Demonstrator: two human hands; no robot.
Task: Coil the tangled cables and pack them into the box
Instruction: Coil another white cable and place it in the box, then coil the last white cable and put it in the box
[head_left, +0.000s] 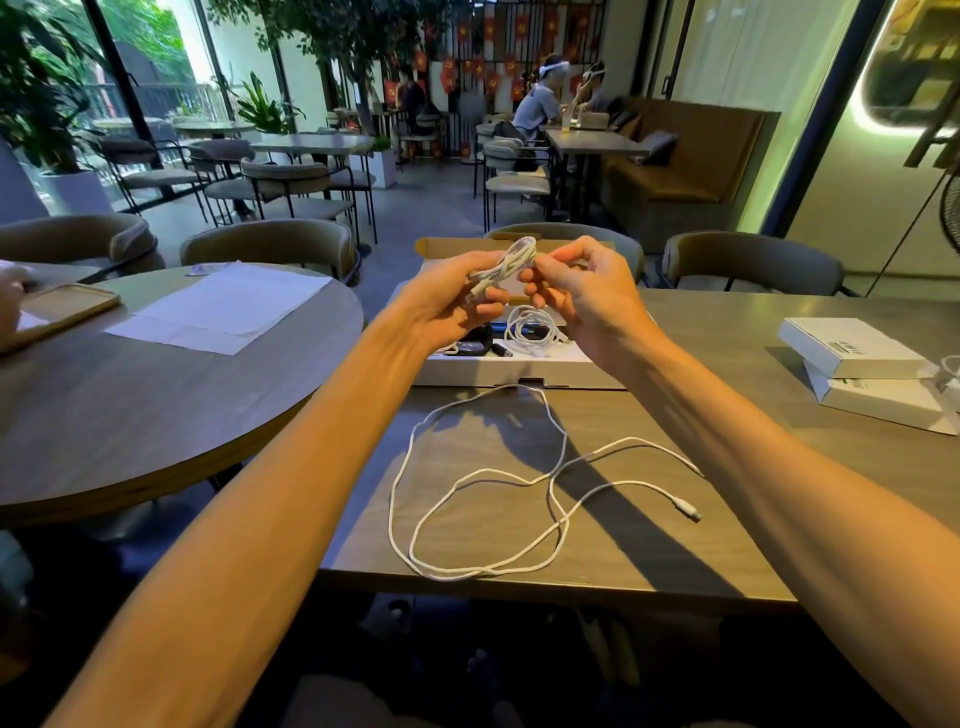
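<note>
Gripping white cable coil (511, 265) with left hand (447, 306), pinching its right end with right hand (582, 299), holding it just over open box (498, 371).

The room is lit dimly and warmly. Daylight is admitted through the tall glass windows (156, 67) at upper left, where detail is blown out to white. A greenish glow is cast on the pale wall panel (769, 130) beside a bright curved light strip (866, 98). Hard, dark arm shadows are thrown across the grey-brown wooden surface (727, 338) and the loose white cable (483, 473). The left hand (452, 296), right hand (587, 296) and the bundled white cable (511, 265) held between them are rendered sharply; the distant seated people (540, 104) are softened. Straight lines are bowed near the edges, and the bottom is lost in near-black.
</note>
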